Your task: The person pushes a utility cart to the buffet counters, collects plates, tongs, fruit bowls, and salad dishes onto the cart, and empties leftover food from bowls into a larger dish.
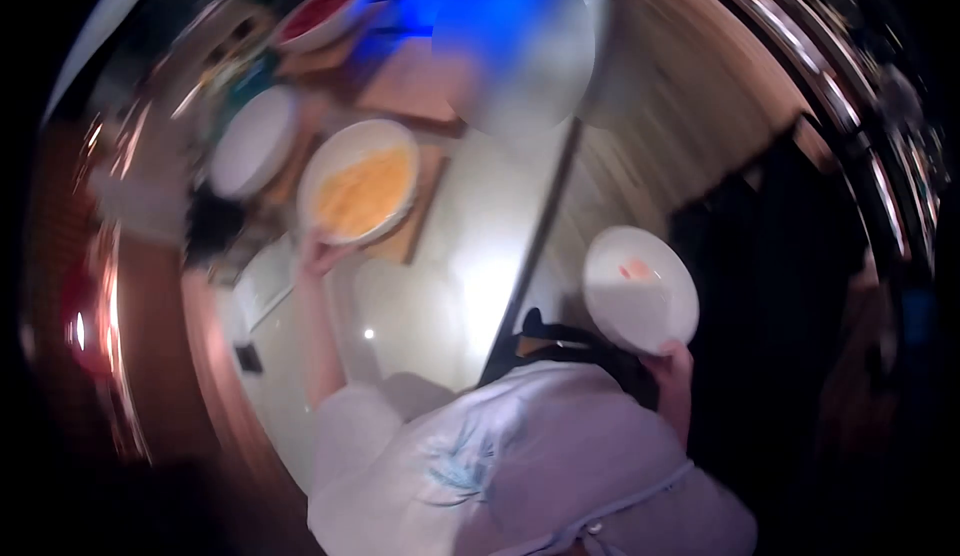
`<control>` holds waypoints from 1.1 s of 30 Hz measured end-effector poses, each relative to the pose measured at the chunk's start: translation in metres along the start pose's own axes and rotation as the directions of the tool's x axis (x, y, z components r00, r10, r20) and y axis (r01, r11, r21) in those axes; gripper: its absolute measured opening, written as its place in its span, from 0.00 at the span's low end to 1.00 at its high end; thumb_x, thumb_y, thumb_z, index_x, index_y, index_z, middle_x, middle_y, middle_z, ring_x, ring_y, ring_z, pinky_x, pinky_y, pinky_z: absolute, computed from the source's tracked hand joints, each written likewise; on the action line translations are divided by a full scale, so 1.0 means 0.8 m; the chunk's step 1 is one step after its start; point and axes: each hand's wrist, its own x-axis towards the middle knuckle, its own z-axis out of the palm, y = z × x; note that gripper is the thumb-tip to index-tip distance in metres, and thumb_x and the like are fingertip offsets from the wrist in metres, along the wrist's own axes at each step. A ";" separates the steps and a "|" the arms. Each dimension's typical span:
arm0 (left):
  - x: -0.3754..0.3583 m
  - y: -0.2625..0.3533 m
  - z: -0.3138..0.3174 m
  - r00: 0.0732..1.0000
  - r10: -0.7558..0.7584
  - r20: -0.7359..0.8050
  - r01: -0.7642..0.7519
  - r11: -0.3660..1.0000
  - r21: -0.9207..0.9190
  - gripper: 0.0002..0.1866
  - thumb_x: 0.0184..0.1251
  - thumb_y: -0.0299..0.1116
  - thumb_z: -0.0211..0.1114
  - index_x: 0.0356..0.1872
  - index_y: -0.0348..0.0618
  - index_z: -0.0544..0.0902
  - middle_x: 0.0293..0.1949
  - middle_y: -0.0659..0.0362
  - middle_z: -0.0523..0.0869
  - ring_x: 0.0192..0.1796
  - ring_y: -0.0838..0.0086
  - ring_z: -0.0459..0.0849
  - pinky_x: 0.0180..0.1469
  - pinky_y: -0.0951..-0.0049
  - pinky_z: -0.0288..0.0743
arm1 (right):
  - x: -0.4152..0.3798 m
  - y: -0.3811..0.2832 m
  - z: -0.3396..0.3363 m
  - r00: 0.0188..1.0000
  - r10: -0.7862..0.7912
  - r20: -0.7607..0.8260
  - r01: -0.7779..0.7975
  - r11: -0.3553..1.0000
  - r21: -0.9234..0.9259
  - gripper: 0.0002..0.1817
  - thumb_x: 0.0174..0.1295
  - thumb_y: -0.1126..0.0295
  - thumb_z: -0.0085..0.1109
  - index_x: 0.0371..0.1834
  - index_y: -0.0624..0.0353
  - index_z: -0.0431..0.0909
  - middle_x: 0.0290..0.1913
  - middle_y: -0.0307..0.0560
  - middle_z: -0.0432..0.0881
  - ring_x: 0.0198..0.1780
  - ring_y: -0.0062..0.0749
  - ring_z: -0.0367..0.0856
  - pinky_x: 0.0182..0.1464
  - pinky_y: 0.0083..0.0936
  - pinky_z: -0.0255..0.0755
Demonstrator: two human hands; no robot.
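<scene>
My left hand (325,254) grips the near rim of a white bowl (360,179) filled with orange-yellow food pieces; the bowl is at or just above a wooden board (425,196) on the counter. On the right, my right hand (670,358) holds the lower rim of another white bowl (640,296), with a few small pinkish-orange pieces in it. This second bowl is off the counter, over the floor, and tilted toward the camera. Motion blur softens the fingers of both hands.
Beyond the left bowl stand a white bowl (255,143), a bowl of red food (322,16) and a second wooden board (415,81). The pale counter (480,226) ends at a dark edge, with wooden floor (680,86) to its right. A dark shape fills the right side.
</scene>
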 end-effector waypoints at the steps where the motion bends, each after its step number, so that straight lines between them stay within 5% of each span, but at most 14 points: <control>1: -0.003 0.005 -0.002 1.000 -0.017 -0.002 0.016 0.998 -0.054 0.29 0.53 0.31 0.48 0.59 0.35 0.57 0.59 0.45 0.62 0.61 0.50 0.61 0.55 0.47 0.65 | 0.001 -0.004 0.005 0.995 -0.003 -0.103 0.007 0.999 0.038 0.29 0.32 0.76 0.48 0.46 0.70 0.64 0.38 0.55 0.72 0.35 0.49 0.75 0.32 0.45 0.75; 3: -0.005 0.019 -0.020 0.993 0.039 -0.112 -0.030 0.996 0.086 0.27 0.55 0.31 0.47 0.59 0.36 0.59 0.60 0.47 0.62 0.62 0.55 0.60 0.58 0.47 0.60 | 0.031 0.003 0.001 0.991 0.025 -0.128 -0.013 0.996 0.094 0.29 0.32 0.78 0.47 0.46 0.70 0.64 0.41 0.57 0.70 0.41 0.55 0.73 0.39 0.54 0.72; 4: -0.012 0.021 -0.010 0.973 0.023 -0.230 -0.032 0.999 -0.037 0.27 0.54 0.31 0.47 0.59 0.38 0.60 0.60 0.49 0.63 0.62 0.56 0.60 0.60 0.46 0.57 | 0.018 -0.002 0.017 0.979 0.036 -0.202 -0.021 0.997 0.078 0.29 0.32 0.78 0.47 0.46 0.71 0.64 0.41 0.58 0.70 0.42 0.55 0.73 0.41 0.56 0.71; 8: -0.062 0.015 0.010 0.930 0.064 -0.361 -0.083 0.996 -0.036 0.29 0.46 0.24 0.47 0.57 0.38 0.62 0.57 0.50 0.67 0.60 0.53 0.63 0.56 0.41 0.60 | 0.044 0.014 0.004 0.933 0.096 -0.348 -0.049 0.988 0.143 0.25 0.39 0.78 0.48 0.47 0.69 0.64 0.45 0.62 0.69 0.45 0.59 0.72 0.43 0.58 0.69; 11: -0.093 0.003 0.049 0.956 0.126 -0.264 -0.083 0.982 0.171 0.31 0.39 0.21 0.48 0.54 0.33 0.63 0.52 0.47 0.71 0.52 0.51 0.72 0.44 0.48 0.76 | 0.079 0.035 -0.029 0.896 0.145 -0.420 -0.048 0.971 0.232 0.25 0.42 0.79 0.49 0.49 0.69 0.62 0.47 0.64 0.68 0.46 0.61 0.72 0.45 0.60 0.67; 16: -0.092 -0.019 0.163 0.983 0.003 -0.181 0.025 0.989 0.148 0.29 0.37 0.21 0.48 0.51 0.28 0.64 0.50 0.45 0.72 0.48 0.53 0.76 0.41 0.53 0.80 | 0.127 0.040 -0.057 0.802 0.218 -0.557 0.023 0.919 0.394 0.29 0.40 0.82 0.50 0.52 0.67 0.59 0.49 0.64 0.66 0.48 0.62 0.70 0.45 0.62 0.66; 20: -0.071 -0.091 0.285 0.981 -0.095 -0.172 0.142 0.948 0.286 0.23 0.36 0.22 0.49 0.40 0.21 0.68 0.35 0.45 0.78 0.30 0.63 0.82 0.22 0.76 0.82 | 0.192 0.060 -0.127 0.781 0.291 -0.552 0.110 0.807 0.581 0.28 0.43 0.80 0.49 0.52 0.65 0.57 0.52 0.63 0.62 0.52 0.60 0.66 0.47 0.60 0.66; 22: -0.031 -0.118 0.308 0.968 -0.249 -0.012 0.239 0.915 0.326 0.20 0.36 0.22 0.50 0.38 0.26 0.72 0.33 0.49 0.78 0.33 0.68 0.82 0.32 0.74 0.83 | 0.207 0.068 -0.146 0.869 0.168 -0.466 0.237 0.685 0.689 0.27 0.46 0.77 0.48 0.53 0.63 0.57 0.53 0.61 0.62 0.52 0.58 0.66 0.49 0.59 0.66; 24: 0.015 -0.171 0.328 0.960 -0.254 -0.117 0.279 0.901 0.331 0.20 0.36 0.22 0.51 0.37 0.28 0.73 0.33 0.50 0.78 0.30 0.68 0.82 0.27 0.75 0.81 | 0.228 0.075 -0.140 0.800 0.204 -0.564 0.301 0.677 0.672 0.22 0.49 0.73 0.44 0.51 0.65 0.61 0.53 0.59 0.65 0.56 0.53 0.63 0.55 0.54 0.63; 27: 0.071 -0.263 0.351 0.856 -0.516 -0.031 0.493 0.799 0.345 0.20 0.37 0.22 0.51 0.39 0.28 0.72 0.35 0.51 0.79 0.36 0.67 0.81 0.33 0.73 0.81 | 0.243 0.097 -0.167 0.751 0.134 -0.646 0.481 0.559 0.675 0.23 0.46 0.76 0.45 0.50 0.60 0.61 0.50 0.56 0.66 0.48 0.51 0.70 0.49 0.51 0.68; 33: 0.115 -0.396 0.417 0.708 -0.688 0.160 0.541 0.673 0.504 0.31 0.39 0.22 0.49 0.53 0.28 0.62 0.45 0.46 0.74 0.43 0.59 0.79 0.37 0.62 0.80 | 0.252 0.115 -0.227 0.614 0.160 -0.773 0.637 0.479 0.604 0.15 0.47 0.76 0.45 0.41 0.63 0.70 0.41 0.52 0.76 0.46 0.45 0.74 0.47 0.42 0.72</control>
